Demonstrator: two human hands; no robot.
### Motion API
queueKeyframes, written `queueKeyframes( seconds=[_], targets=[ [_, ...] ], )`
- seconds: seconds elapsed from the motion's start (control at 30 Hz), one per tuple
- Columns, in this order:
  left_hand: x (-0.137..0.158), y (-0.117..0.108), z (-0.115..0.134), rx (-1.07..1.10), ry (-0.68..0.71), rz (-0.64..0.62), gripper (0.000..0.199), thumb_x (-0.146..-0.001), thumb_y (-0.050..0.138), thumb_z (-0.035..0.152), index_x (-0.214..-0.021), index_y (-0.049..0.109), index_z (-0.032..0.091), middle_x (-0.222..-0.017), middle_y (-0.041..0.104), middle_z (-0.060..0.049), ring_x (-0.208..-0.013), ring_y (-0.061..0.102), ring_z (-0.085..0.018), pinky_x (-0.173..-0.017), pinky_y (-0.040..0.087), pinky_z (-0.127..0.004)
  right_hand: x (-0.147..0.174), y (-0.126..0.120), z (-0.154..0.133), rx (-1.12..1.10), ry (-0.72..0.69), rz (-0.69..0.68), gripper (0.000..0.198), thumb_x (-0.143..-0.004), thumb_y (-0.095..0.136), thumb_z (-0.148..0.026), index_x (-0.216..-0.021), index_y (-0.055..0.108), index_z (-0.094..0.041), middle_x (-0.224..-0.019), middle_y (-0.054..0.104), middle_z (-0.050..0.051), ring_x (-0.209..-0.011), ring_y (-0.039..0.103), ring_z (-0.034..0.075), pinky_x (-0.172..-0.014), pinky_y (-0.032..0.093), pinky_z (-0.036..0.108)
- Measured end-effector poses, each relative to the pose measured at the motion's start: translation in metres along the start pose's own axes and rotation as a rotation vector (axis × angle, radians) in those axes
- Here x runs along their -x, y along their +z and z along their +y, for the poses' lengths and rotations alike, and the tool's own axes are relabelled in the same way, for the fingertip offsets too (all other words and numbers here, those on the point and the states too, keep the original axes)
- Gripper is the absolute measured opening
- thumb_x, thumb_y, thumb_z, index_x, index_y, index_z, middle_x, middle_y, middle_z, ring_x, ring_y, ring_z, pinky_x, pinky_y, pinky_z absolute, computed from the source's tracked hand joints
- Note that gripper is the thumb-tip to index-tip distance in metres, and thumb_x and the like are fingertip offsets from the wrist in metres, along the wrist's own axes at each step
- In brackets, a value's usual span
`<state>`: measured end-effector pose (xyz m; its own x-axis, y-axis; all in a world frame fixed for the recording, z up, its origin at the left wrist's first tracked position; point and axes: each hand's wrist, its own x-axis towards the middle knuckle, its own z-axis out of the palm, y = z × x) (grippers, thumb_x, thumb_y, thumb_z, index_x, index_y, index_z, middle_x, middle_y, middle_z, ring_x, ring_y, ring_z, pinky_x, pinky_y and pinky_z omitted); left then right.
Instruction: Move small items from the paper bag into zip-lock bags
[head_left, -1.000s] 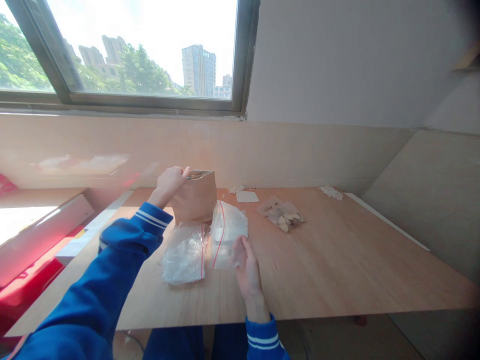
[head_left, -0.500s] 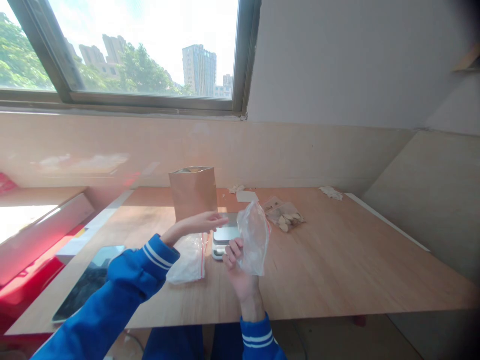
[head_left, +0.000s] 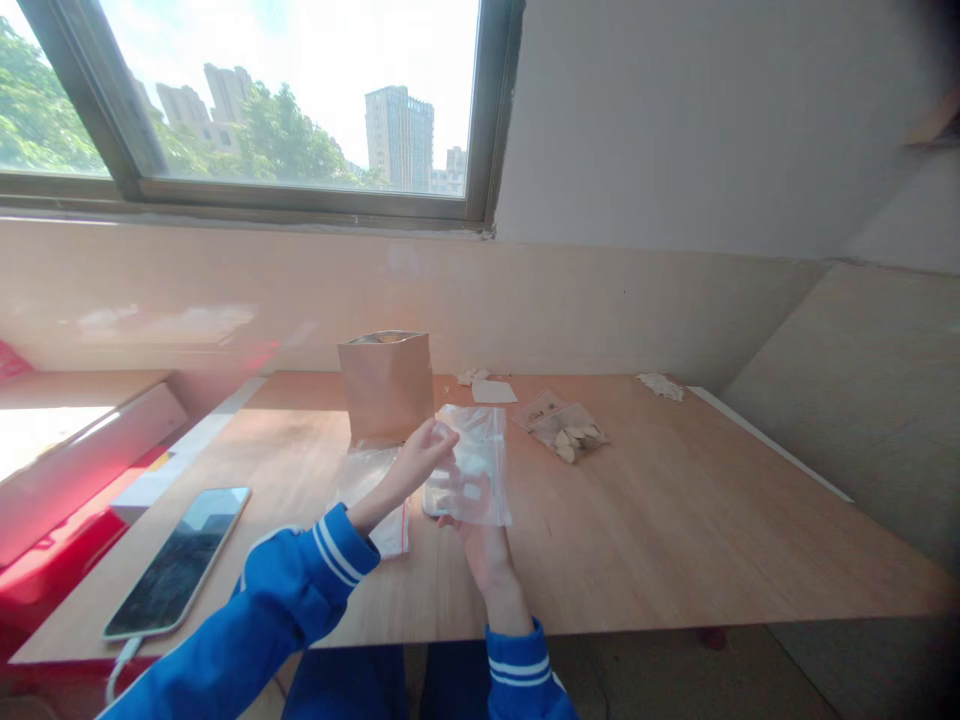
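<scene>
left hand (head_left: pixel 424 462), right hand (head_left: pixel 480 535), crinkly clear zip bag (head_left: pixel 474 480)

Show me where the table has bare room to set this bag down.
Bare wood spreads right of the filled clear bag to the wooden table's edge, and between the black phone and the flat clear bags. Crowded around the brown paper pouch.

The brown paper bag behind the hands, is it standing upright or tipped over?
Upright. The brown paper bag stands on its base on the table, its open mouth facing up, sides vertical. Neither hand touches it.
</scene>
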<state>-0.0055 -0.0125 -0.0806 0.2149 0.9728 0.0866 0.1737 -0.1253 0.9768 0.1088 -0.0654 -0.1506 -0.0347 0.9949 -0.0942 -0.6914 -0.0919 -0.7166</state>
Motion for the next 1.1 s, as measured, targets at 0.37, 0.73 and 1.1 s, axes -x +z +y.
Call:
queueKeyframes(
  seconds=[0.37, 0.73, 1.1],
  targets=[
    [-0.001, -0.019, -0.016, 0.076, -0.133, 0.164, 0.043, -0.078, 0.058, 0.057, -0.094, 0.051, 0.018, -0.09, 0.061, -0.003, -0.066, 0.062, -0.012, -0.056, 0.051, -0.025, 0.006, 0.002, -0.003, 0.258, -0.043, -0.002, 0.045, -0.07, 0.073, -0.052, -0.094, 0.061, -0.016, -0.058, 0.064, -0.001, -0.048, 0.054, 0.011, -0.046, 0.04, 0.021],
    [0.002, -0.063, -0.024, -0.059, -0.042, 0.337, 0.039, -0.073, 0.056, 0.056, -0.073, 0.053, 0.017, -0.06, 0.05, 0.003, -0.053, 0.048, -0.011, -0.048, 0.037, -0.023, 0.011, 0.015, 0.007, 0.417, 0.109, -0.287, 0.051, -0.079, 0.055, -0.067, -0.071, 0.056, -0.017, -0.049, 0.059, -0.002, -0.045, 0.051, 0.01, -0.049, 0.039, 0.02],
    [-0.001, -0.126, -0.083, -0.427, -0.14, 0.381, 0.039, -0.081, 0.046, 0.054, -0.091, 0.053, 0.017, -0.065, 0.057, -0.002, -0.056, 0.058, -0.019, -0.047, 0.043, -0.029, 0.008, -0.009, -0.004, 0.502, 0.096, -0.181, 0.049, -0.077, 0.06, -0.062, -0.09, 0.065, -0.016, -0.06, 0.063, 0.0, -0.048, 0.052, 0.01, -0.045, 0.036, 0.019]
  ],
)
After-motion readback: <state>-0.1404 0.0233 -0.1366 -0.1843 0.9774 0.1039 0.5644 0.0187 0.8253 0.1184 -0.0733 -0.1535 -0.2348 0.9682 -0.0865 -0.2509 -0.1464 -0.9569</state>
